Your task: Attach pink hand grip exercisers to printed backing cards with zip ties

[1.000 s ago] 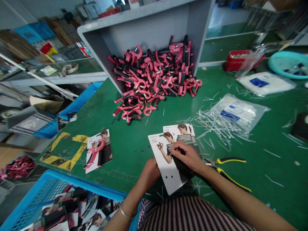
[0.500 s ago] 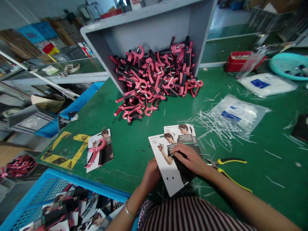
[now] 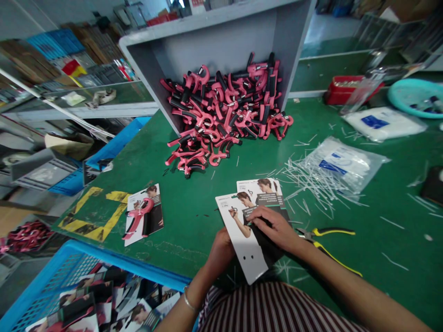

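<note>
My left hand point(image 3: 219, 252) grips the lower left edge of a white printed card point(image 3: 247, 249) with a dark panel. My right hand point(image 3: 272, 228) rests over the card's upper part, fingers curled on the dark panel. A second printed card point(image 3: 263, 188) lies partly under it. To the right of my right hand are yellow-and-black handled pliers point(image 3: 327, 240), not touching it. A pile of pink-and-black hand grip exercisers point(image 3: 221, 115) fills a grey shelf bay at the back. To the left, one pink exerciser sits on a card point(image 3: 143, 214).
A blue plastic crate point(image 3: 104, 272) of printed cards stands at the bench's near left edge. Yellow-and-black tape point(image 3: 93, 216) marks the green bench. White plastic ties and a clear bag point(image 3: 346, 166) lie right, with a red tray point(image 3: 349, 90) and teal basin point(image 3: 411, 97) behind.
The whole scene has shifted slightly right and the view has tilted a little. Both hands stay on the card, with no clear change in their hold.
</note>
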